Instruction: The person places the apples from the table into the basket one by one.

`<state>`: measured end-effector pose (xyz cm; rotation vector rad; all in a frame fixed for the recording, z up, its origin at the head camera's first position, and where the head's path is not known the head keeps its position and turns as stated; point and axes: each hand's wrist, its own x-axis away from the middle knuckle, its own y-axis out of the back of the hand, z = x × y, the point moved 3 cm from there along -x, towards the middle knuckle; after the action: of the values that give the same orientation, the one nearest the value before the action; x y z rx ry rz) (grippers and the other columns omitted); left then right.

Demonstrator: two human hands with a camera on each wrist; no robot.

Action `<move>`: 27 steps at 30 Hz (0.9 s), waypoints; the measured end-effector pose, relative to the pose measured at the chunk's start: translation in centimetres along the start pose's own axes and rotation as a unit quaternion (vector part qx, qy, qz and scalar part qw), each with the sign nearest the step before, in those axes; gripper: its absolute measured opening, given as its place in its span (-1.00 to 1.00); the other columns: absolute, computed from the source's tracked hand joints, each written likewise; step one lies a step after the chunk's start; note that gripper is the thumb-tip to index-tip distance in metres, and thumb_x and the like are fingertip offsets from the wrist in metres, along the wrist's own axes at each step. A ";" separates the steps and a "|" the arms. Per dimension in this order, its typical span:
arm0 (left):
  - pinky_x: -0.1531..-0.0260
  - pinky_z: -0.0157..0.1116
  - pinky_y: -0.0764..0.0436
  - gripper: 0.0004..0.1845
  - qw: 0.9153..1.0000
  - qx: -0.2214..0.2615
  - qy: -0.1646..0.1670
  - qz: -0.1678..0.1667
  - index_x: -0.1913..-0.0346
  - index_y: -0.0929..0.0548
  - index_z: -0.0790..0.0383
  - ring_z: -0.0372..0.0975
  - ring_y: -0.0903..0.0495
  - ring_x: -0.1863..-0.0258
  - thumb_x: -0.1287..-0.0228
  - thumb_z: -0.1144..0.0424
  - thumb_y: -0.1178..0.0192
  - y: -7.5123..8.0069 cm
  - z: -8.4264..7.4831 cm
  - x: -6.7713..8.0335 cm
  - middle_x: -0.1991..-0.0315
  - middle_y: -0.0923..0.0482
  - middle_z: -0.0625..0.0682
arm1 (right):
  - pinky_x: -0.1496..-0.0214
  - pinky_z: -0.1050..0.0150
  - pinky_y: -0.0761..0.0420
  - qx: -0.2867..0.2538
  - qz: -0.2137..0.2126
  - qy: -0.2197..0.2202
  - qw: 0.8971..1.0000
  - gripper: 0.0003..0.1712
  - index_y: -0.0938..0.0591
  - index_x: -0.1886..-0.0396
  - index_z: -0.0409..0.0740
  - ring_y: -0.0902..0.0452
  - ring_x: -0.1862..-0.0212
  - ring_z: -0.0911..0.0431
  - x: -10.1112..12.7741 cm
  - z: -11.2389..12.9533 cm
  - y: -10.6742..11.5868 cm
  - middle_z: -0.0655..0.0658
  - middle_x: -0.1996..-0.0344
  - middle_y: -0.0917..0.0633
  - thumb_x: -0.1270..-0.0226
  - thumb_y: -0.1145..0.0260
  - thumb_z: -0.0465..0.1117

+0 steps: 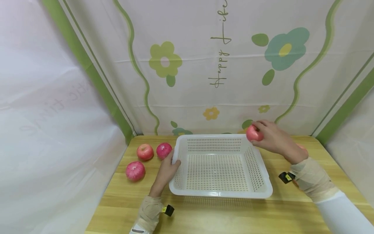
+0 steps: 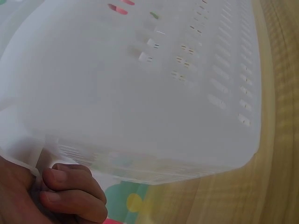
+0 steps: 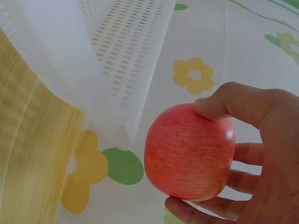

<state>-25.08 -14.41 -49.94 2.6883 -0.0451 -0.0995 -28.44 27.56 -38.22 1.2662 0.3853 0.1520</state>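
Note:
A white perforated plastic basket (image 1: 220, 194) stands on the wooden table, its visible inside bare. My left hand (image 1: 167, 170) grips the basket's left rim, thumb over the edge; in the left wrist view its fingers (image 2: 77, 191) curl under the rim. In my right hand (image 1: 274, 138) is a red apple (image 1: 254, 133), held above the basket's far right corner. The right wrist view shows thumb and fingers around this apple (image 3: 189, 151), beside the basket wall (image 3: 126, 60).
Left of the basket lie another red apple (image 1: 145, 152) and two streaked pink-purple round items, one near (image 1: 135, 171) and one farther back (image 1: 164, 150). Behind my right wrist a reddish round thing (image 1: 303, 149) is mostly hidden. A printed curtain (image 1: 193, 94) hangs behind the table.

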 end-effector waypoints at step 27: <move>0.16 -0.02 -0.85 -0.28 1.000 -0.001 0.003 0.003 -0.68 -0.24 0.18 0.06 -0.78 0.05 -0.52 0.29 -0.14 -0.1 0.1 -0.2 -0.33 -0.59 0.39 | -0.15 -0.29 -0.64 -0.007 -0.010 0.048 0.999 -0.11 -0.48 -0.51 -0.28 -0.49 -0.32 -0.37 -1.7 3.3 -1.2 -0.39 -0.39 -0.53 -0.25 -0.54 -0.03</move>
<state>-25.31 -14.34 -50.09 2.6872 -0.0507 -0.0900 -28.91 23.72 -38.25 1.2442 0.4800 0.1985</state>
